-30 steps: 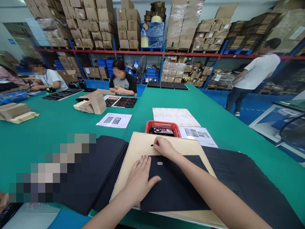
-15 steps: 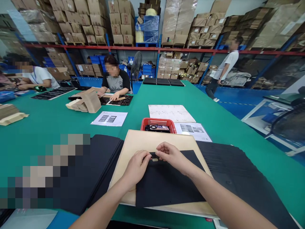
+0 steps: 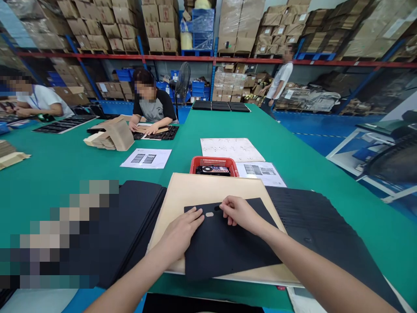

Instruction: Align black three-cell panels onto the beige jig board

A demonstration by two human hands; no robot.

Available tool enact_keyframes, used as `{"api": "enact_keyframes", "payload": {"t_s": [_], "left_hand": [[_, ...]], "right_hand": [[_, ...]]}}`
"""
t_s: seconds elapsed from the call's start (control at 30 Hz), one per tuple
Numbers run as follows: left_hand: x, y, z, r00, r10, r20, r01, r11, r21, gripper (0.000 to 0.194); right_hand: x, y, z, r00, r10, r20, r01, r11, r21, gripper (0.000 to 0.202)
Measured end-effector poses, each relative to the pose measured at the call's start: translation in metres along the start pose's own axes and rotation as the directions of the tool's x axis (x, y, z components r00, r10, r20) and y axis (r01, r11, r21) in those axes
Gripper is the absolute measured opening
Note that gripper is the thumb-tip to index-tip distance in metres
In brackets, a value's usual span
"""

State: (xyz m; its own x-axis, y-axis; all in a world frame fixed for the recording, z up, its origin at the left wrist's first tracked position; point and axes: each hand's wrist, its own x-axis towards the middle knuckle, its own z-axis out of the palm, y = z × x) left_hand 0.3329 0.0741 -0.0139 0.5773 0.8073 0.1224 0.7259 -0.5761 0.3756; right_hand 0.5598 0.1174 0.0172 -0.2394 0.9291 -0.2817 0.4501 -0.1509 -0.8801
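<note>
Both hands have slid apart since half a second ago, uncovering the small oval hole (image 3: pixel 209 214) in the black sheet (image 3: pixel 228 243). The left hand (image 3: pixel 180 232) now lies flat on the sheet's left edge, fingers (image 3: pixel 195 215) spread and released. The right hand (image 3: pixel 239 214) rests by the hole, fingers (image 3: pixel 228 208) curled, pinching the sheet's top edge. The sheet lies on a tan board (image 3: pixel 195 191) on the green bench (image 3: pixel 293 165). Beyond stand a red basket (image 3: pixel 214 161) and printed papers (image 3: pixel 260 170); their writing is too small to read.

Head camera, single view: looks forward-down, close over green table (image 3: pixel 293 174).
</note>
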Motion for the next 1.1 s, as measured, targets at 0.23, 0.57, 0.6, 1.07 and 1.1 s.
{"api": "enact_keyframes", "payload": {"t_s": [0.23,0.57,0.6,1.07,1.1], "left_hand": [[-0.010,0.017,0.006,0.998,-0.003,0.068,-0.004,0.996,0.094,0.053],[-0.011,0.009,0.012,0.999,0.002,0.038,-0.004,0.998,0.060,0.055],[-0.011,0.009,0.013,0.999,0.001,0.035,-0.003,0.998,0.064,0.055],[-0.009,0.011,0.007,1.000,0.012,0.028,-0.016,0.987,0.161,0.051],[-0.008,0.012,0.007,1.000,0.011,0.025,-0.015,0.986,0.168,0.051]], "right_hand": [[-0.002,-0.007,0.024,0.966,0.198,0.166,-0.222,0.966,0.135,0.025],[0.001,-0.009,0.027,0.953,0.235,0.190,-0.260,0.958,0.122,0.031],[0.001,-0.010,0.027,0.954,0.233,0.189,-0.258,0.959,0.120,0.032],[0.000,-0.007,0.027,0.958,0.215,0.190,-0.237,0.966,0.099,0.032],[0.000,-0.007,0.027,0.958,0.215,0.188,-0.236,0.967,0.098,0.032]]}}
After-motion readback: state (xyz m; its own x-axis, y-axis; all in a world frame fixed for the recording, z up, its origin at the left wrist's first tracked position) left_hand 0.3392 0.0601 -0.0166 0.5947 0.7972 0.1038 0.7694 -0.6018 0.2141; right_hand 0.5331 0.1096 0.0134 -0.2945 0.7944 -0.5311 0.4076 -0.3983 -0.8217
